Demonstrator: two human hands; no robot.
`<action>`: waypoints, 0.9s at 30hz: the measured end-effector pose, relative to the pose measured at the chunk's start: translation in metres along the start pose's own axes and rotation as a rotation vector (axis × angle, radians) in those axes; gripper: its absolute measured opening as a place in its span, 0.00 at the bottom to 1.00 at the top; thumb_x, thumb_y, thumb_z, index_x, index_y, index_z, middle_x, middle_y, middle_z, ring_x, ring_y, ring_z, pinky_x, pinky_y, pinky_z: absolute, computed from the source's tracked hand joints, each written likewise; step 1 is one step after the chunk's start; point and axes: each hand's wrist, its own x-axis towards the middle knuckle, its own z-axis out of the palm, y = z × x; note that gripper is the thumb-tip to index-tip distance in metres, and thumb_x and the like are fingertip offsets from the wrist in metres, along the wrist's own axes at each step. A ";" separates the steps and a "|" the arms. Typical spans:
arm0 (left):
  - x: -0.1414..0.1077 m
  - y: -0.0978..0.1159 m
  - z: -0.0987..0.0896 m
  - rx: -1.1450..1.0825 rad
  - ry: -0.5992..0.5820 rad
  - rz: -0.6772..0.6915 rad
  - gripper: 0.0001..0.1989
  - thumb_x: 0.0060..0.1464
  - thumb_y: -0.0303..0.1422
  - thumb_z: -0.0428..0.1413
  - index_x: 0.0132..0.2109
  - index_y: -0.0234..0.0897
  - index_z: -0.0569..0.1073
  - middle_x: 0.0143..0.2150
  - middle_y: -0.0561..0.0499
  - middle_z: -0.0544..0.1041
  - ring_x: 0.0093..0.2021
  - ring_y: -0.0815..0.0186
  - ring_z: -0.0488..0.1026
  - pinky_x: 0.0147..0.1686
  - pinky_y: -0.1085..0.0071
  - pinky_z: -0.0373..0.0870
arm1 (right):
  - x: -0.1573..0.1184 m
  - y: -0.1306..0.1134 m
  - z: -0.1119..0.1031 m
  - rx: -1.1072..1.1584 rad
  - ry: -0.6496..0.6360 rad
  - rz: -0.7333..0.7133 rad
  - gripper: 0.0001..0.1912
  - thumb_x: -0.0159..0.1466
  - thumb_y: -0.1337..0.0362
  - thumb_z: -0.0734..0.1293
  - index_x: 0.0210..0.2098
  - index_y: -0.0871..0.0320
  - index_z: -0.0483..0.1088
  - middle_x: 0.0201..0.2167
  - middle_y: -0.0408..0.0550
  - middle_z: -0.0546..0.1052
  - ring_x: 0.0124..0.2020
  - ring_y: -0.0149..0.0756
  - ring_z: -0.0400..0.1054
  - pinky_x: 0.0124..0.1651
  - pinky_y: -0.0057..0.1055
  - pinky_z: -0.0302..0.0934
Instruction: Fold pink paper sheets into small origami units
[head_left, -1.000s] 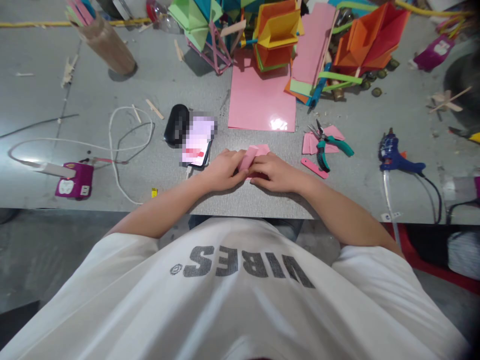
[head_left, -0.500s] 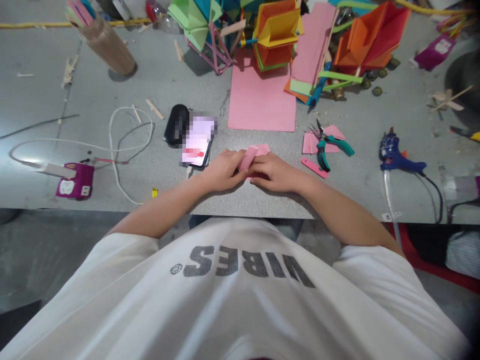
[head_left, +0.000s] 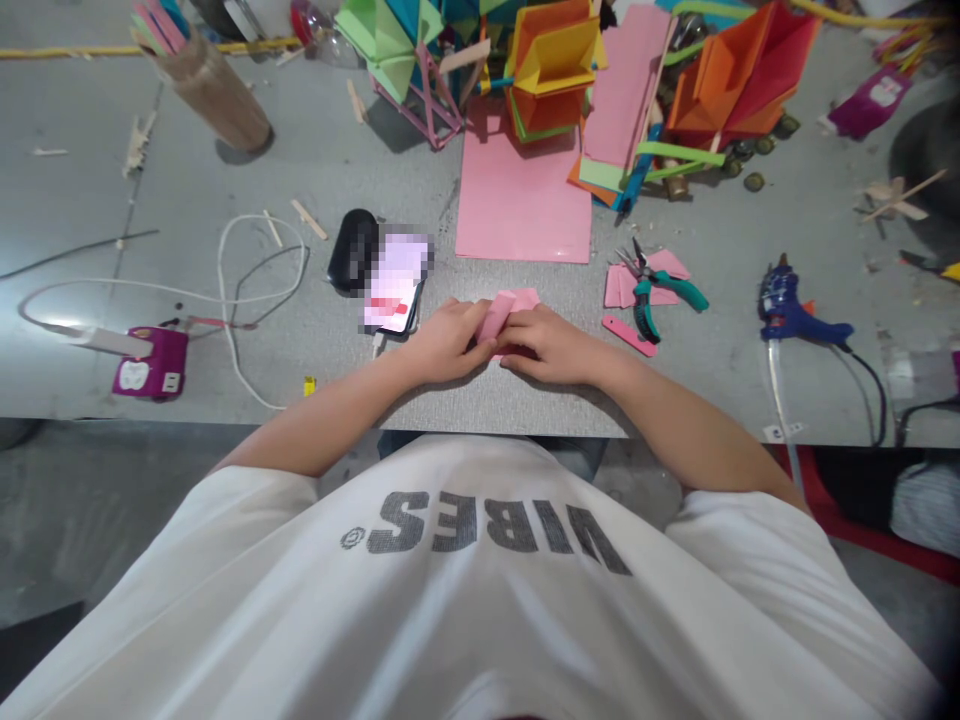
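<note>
A small folded piece of pink paper (head_left: 496, 316) is between my two hands, close to the table's front edge. My left hand (head_left: 452, 340) has its fingers and thumb closed on the left side of the paper. On the right side, my right hand (head_left: 546, 345) grips the same paper, its fingers covering part of it. Just beyond lies a large pink sheet (head_left: 523, 215), flat on the grey table (head_left: 450, 405). To the right, pliers with green handles (head_left: 646, 290) rest over small pink paper pieces (head_left: 619, 286), beside a pink strip (head_left: 628, 336).
A phone (head_left: 397, 283) and black case (head_left: 354, 250) lie left of my hands. A purple adapter (head_left: 152, 362) with a white cable is farther left. A blue glue gun (head_left: 799, 318) stands right. Colourful folded paper shapes (head_left: 555, 65) and a brown cup (head_left: 217, 92) stand at the back.
</note>
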 end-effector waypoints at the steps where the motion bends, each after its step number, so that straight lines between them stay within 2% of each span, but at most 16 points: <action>1: 0.000 0.000 -0.001 -0.002 0.000 -0.001 0.06 0.80 0.35 0.59 0.58 0.43 0.74 0.50 0.39 0.87 0.54 0.41 0.88 0.64 0.42 0.83 | 0.000 0.000 0.000 0.002 0.003 -0.004 0.11 0.83 0.58 0.74 0.56 0.55 0.89 0.54 0.60 0.92 0.53 0.56 0.82 0.57 0.48 0.64; 6: -0.001 -0.001 0.001 0.000 0.007 0.001 0.08 0.82 0.36 0.55 0.60 0.42 0.75 0.50 0.39 0.87 0.54 0.42 0.88 0.64 0.43 0.83 | 0.000 0.001 0.001 0.016 0.019 -0.031 0.14 0.84 0.57 0.72 0.58 0.56 0.89 0.56 0.62 0.92 0.53 0.57 0.83 0.57 0.48 0.65; 13: -0.002 -0.008 0.005 0.093 0.059 -0.041 0.21 0.85 0.40 0.52 0.72 0.34 0.76 0.57 0.31 0.89 0.58 0.37 0.88 0.69 0.38 0.80 | 0.000 0.000 -0.001 -0.032 -0.007 0.009 0.13 0.83 0.59 0.73 0.58 0.56 0.89 0.52 0.60 0.90 0.52 0.56 0.81 0.57 0.47 0.63; 15: -0.002 -0.008 0.005 0.097 0.057 -0.034 0.29 0.87 0.41 0.50 0.81 0.28 0.73 0.62 0.28 0.89 0.63 0.35 0.88 0.71 0.38 0.79 | 0.000 0.000 0.000 -0.032 -0.001 0.009 0.13 0.83 0.59 0.73 0.58 0.56 0.89 0.51 0.59 0.89 0.52 0.56 0.81 0.57 0.47 0.63; 18: -0.002 -0.008 0.005 0.107 0.034 -0.025 0.39 0.89 0.42 0.45 0.94 0.25 0.59 0.65 0.27 0.89 0.65 0.36 0.87 0.73 0.38 0.77 | 0.000 0.001 0.000 -0.014 0.010 0.000 0.12 0.82 0.59 0.73 0.58 0.54 0.88 0.52 0.59 0.90 0.53 0.56 0.81 0.58 0.48 0.63; 21: -0.001 -0.008 0.008 0.147 0.021 -0.041 0.42 0.90 0.44 0.46 0.97 0.24 0.54 0.62 0.28 0.90 0.61 0.37 0.87 0.71 0.37 0.77 | 0.000 0.001 0.000 0.008 0.009 0.011 0.08 0.82 0.59 0.73 0.51 0.54 0.85 0.49 0.57 0.88 0.50 0.54 0.80 0.56 0.47 0.63; 24: 0.001 -0.008 0.013 0.168 0.034 -0.063 0.44 0.88 0.43 0.50 0.97 0.23 0.54 0.60 0.28 0.91 0.60 0.37 0.87 0.71 0.37 0.77 | 0.000 0.001 0.000 0.040 0.028 0.074 0.08 0.80 0.58 0.74 0.43 0.52 0.76 0.40 0.52 0.84 0.41 0.49 0.74 0.53 0.45 0.60; 27: 0.002 -0.008 0.015 0.159 0.035 -0.099 0.45 0.86 0.41 0.55 0.97 0.25 0.55 0.60 0.30 0.91 0.62 0.37 0.87 0.73 0.37 0.76 | -0.001 0.000 -0.001 0.073 0.073 0.115 0.09 0.80 0.55 0.75 0.48 0.51 0.73 0.39 0.49 0.84 0.38 0.46 0.71 0.51 0.44 0.59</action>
